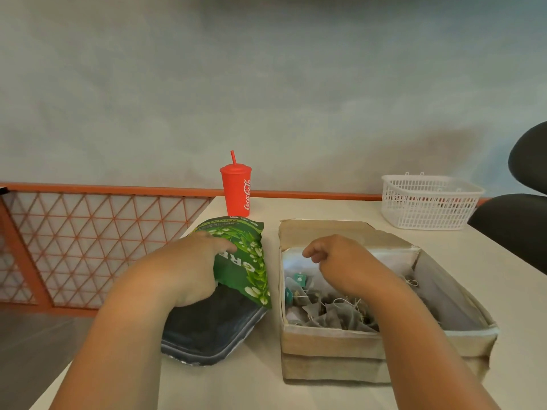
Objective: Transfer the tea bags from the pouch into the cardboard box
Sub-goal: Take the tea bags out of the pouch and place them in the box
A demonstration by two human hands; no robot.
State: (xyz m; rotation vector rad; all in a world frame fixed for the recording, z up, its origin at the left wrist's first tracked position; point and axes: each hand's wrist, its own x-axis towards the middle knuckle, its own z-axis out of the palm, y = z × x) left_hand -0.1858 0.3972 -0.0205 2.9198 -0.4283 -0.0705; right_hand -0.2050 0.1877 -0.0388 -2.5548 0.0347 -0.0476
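Observation:
A green tea pouch [247, 261] lies on the table left of centre, its open mouth toward me showing a dark silver lining. My left hand [192, 267] rests on the pouch's upper face, thumb tucked under the flap near the mouth. To the right stands an open cardboard box [325, 344] holding several grey tea bags [334, 312] with strings and small teal tags. My right hand [340, 261] hovers over the box interior, fingers loosely curled; nothing shows between them.
A red Coca-Cola cup with a straw [236, 190] stands behind the pouch. A white plastic basket [429, 201] sits at the back right. A black chair [521, 220] is at the right edge. An orange lattice railing [88, 232] runs left of the table.

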